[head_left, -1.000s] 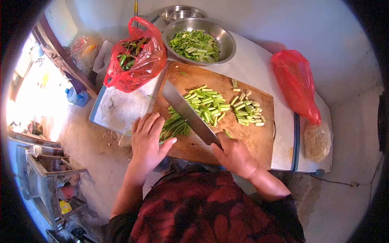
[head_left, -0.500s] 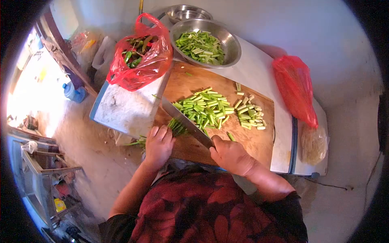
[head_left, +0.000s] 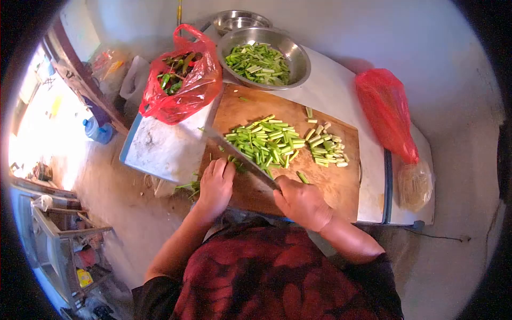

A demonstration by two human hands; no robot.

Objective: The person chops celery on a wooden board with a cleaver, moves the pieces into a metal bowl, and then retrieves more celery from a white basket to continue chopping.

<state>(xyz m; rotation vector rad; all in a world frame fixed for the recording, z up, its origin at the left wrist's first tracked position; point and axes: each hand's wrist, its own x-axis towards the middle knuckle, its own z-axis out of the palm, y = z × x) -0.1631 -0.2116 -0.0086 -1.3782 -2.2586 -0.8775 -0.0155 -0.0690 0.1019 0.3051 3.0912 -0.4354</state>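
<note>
My right hand [head_left: 303, 201] grips the handle of a large knife [head_left: 242, 158], whose blade slants up to the left over a wooden cutting board [head_left: 333, 200]. My left hand [head_left: 217, 184] is closed on a bunch of green stalks [head_left: 193, 186] at the board's left edge; leafy ends stick out to its left, and a little green shows between hand and blade. Beyond the blade lies a pile of cut green pieces [head_left: 266, 140]. A smaller pile of paler cut pieces [head_left: 326, 146] is to its right.
Behind the board stands a steel bowl [head_left: 301, 64] of cut greens, with another steel bowl [head_left: 240, 20] farther back. A red bag of peppers [head_left: 197, 98] sits at the left. To the right are another red bag [head_left: 384, 106] and a clear bag [head_left: 415, 188].
The view has shifted slightly. Relative to the board, my left hand has moved a little up and toward the blade, and less green shows between them. The knife stays in my right hand.
</note>
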